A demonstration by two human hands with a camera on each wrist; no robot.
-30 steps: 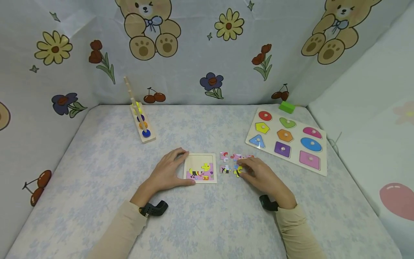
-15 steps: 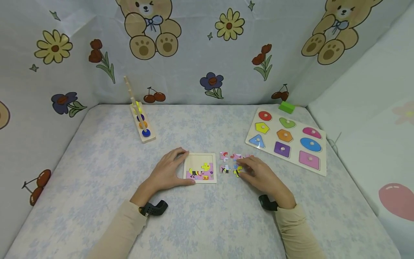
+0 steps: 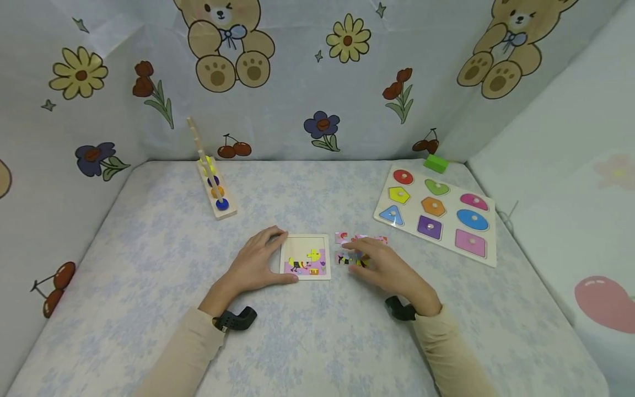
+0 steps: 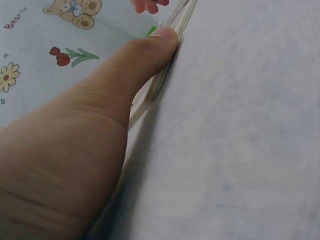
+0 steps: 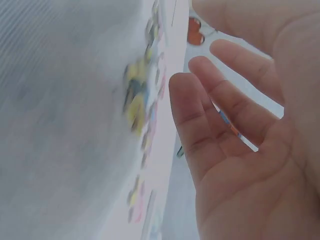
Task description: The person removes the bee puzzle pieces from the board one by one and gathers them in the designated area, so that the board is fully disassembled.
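On the left, my left hand grips the puzzle tray between thumb and fingers; slackening might let it skid. Right of the tray, my right hand, fingers parted and empty, hangs over loose pieces, which a brushing fingertip could scatter.
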